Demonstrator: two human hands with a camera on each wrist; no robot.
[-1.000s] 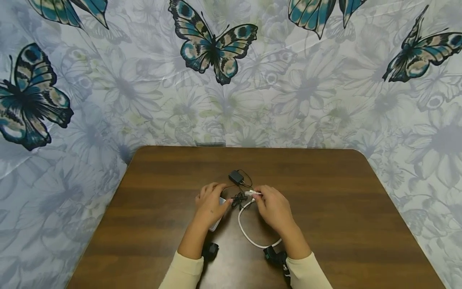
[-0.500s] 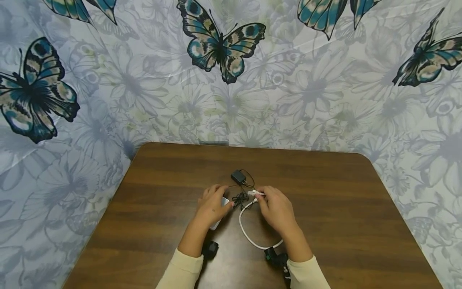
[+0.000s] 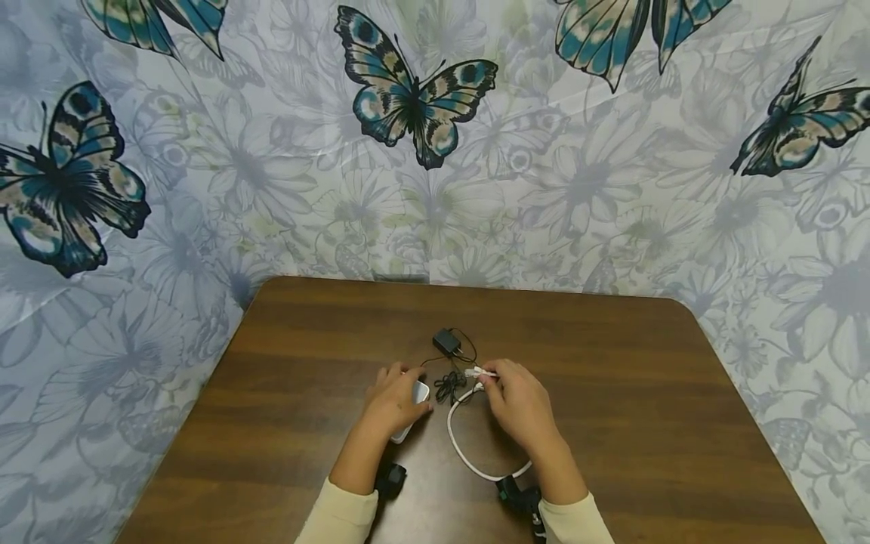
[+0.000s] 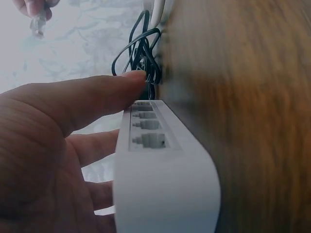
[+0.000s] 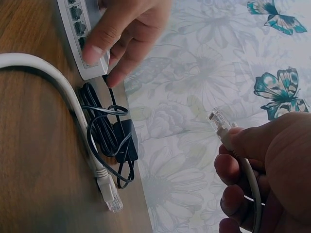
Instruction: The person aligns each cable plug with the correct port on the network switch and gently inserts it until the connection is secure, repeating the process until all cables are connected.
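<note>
My left hand (image 3: 393, 402) holds a white network switch (image 4: 167, 189) by its edge, the thumb at the end of its row of ports and the fingers on the far side. Clear plastic tips the Ethernet cable end, an RJ45 plug (image 5: 219, 121), that my right hand (image 5: 272, 160) pinches between thumb and fingers. That plug points toward the back of the table, apart from the switch. The cable's other plug (image 5: 112, 196) lies on the table near the right hand, and its white cord (image 3: 469, 462) loops toward me.
A bundled black cord (image 5: 99, 119) lies between the hands, with its power adapter (image 3: 446, 342) just behind. Dark camera mounts (image 3: 519, 495) sit under the wrists. A butterfly-print cloth (image 3: 544, 189) hangs behind the wooden table (image 3: 612, 363).
The head view has shifted slightly, so the table sits a little lower in it. The left thumb has slid down a bit, showing more of the switch. The right hand keeps its pinch.
</note>
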